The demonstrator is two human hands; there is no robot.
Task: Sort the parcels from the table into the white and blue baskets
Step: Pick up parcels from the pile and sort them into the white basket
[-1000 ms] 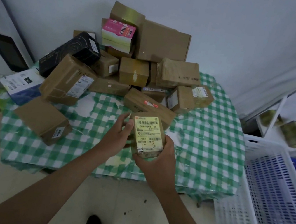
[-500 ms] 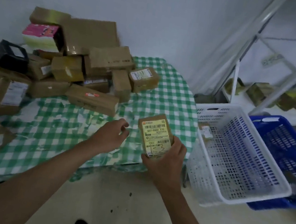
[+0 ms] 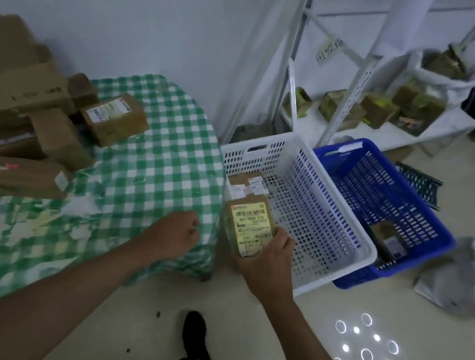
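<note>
The right hand (image 3: 269,258) holds a small brown parcel (image 3: 249,226) from below, its fingers (image 3: 282,240) curled round the lower right edge and the thumb hidden behind, so the yellow label faces up toward the camera. The parcel hangs over the near left corner of the white basket (image 3: 344,224), above the gap between the basket and the worktop (image 3: 160,149). Inside that corner of the white basket lies another brown parcel with white labels (image 3: 246,184), just behind the held one. The blue basket (image 3: 429,216) stands touching the right side of the white one, and a dark flat packet (image 3: 386,241) rests on its floor near the front wall. The left hand (image 3: 174,235) hovers at the right edge of the worktop, over the green checked cloth, its fingers curled in loosely and holding nothing. More brown boxes (image 3: 21,120) are heaped on the left part of the worktop, one with a white label (image 3: 113,118) lying apart toward the middle. A white shelf rack (image 3: 357,83) behind the baskets carries further packages, blurred. A grey plastic bag (image 3: 469,279) lies on the floor to the right of the blue basket. A dark shoe (image 3: 197,344) shows at the bottom.
</note>
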